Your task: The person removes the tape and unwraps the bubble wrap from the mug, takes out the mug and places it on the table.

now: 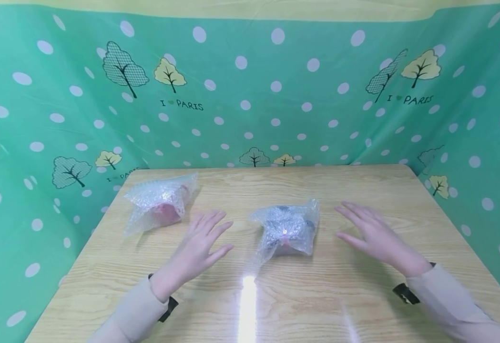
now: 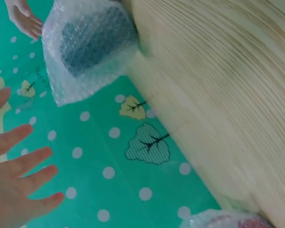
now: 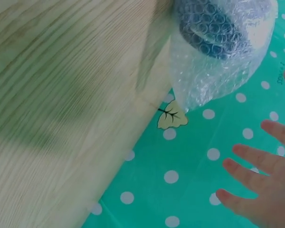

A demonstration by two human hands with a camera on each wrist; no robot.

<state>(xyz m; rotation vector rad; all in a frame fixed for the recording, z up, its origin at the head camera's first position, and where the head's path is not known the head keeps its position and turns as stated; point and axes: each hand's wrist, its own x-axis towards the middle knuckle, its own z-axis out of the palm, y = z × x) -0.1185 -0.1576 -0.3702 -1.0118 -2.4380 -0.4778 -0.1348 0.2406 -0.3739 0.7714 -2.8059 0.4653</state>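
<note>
While hands [image 1: 196, 250] [image 1: 374, 233] flank parcel [image 1: 287, 228], pinkish bundle [image 1: 160, 204] left, curtain [image 1: 232, 105] behind

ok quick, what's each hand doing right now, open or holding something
Left hand: open, fingers spread, holding nothing.
Right hand: open, holding nothing, apart from the dark package.

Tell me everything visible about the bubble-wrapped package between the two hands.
The package is clear, crinkled bubble wrap around a dark bluish item, too obscured to identify, with a small pinkish patch in front. Loose wrap corners stick out. It lies on the wooden table between the left hand and right hand, touching neither.
</note>
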